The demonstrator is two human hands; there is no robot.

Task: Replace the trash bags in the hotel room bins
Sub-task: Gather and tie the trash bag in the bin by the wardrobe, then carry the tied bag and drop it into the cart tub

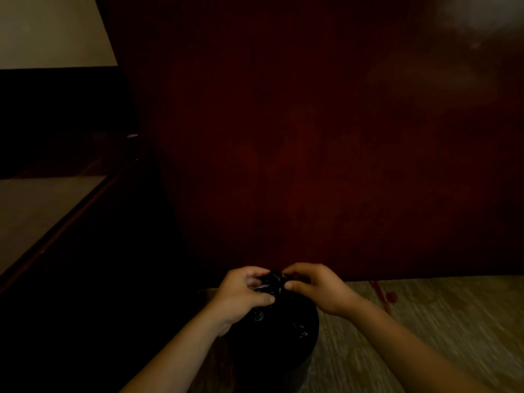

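Note:
A black trash bag [279, 321] sits in a dark round bin [300, 364] at the bottom centre of the dim view. The bag's top is gathered into a crumpled bunch [274, 282]. My left hand [243, 293] grips the bunch from the left, fingers curled around the plastic. My right hand [314, 287] pinches the same bunch from the right with thumb and fingertips. Both forearms reach in from the bottom edge. The bin's lower part is hidden in shadow.
A dark red wooden panel [312, 137] stands right behind the bin. The floor [425, 321] to the right has a wood-grain look with a red mark near the panel. At the left, a dark ledge [71, 217] runs diagonally beside a pale surface [34, 211].

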